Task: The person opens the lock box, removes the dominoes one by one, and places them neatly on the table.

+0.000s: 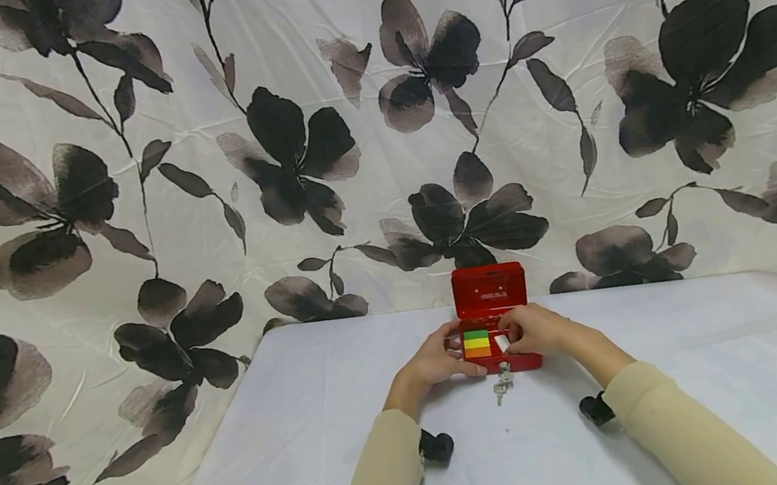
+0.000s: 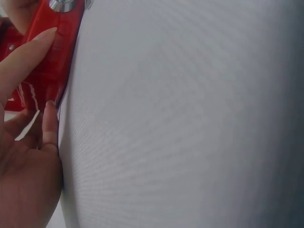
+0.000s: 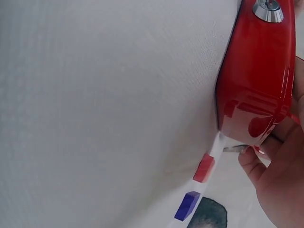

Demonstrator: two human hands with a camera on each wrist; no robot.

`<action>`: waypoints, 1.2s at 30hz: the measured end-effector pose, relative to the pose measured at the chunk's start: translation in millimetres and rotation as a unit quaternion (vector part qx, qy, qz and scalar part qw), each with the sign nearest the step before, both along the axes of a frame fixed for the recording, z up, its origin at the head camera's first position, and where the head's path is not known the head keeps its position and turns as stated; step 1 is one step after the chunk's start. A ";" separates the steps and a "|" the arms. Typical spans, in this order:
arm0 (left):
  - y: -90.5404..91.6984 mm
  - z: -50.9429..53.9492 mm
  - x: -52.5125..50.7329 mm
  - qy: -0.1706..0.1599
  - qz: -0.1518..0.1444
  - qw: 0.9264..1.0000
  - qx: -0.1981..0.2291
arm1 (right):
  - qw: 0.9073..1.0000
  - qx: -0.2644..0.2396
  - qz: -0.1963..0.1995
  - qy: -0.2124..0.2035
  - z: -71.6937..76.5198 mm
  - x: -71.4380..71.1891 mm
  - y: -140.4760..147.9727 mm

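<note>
Block (image 1: pixel 502 343), white, looks pinched in right hand (image 1: pixel 538 329), best lowered level while left hand (image 1: pixel 438 358) grips red box (image 1: pixel 522 361).

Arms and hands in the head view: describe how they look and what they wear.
The left sleeve and right sleeve are long, pale beige and end short of the hands. A faint dark marking shows low on the left one. The left hand and right hand wear no gloves. A small black rounded device sits under each forearm; no cables show.
</note>
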State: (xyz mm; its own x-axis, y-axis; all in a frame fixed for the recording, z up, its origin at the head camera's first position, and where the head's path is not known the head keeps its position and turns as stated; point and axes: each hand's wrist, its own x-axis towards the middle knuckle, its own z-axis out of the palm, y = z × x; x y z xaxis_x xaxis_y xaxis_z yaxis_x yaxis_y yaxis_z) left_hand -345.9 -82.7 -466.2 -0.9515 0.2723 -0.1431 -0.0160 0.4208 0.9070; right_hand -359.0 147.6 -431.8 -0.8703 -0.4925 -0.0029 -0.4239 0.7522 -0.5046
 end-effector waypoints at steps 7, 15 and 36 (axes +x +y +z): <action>0.4 -0.9 1.4 0.001 -0.002 1.000 -0.002 | 1.000 -0.004 0.008 0.001 -3.0 -1.6 0.6; 1.2 0.4 1.9 -0.003 0.009 1.000 -0.006 | 1.000 -0.004 0.009 0.005 -3.7 -2.8 -1.0; 0.8 4.1 3.8 0.002 0.007 1.000 -0.007 | 1.000 0.014 0.017 0.008 -2.4 0.0 0.3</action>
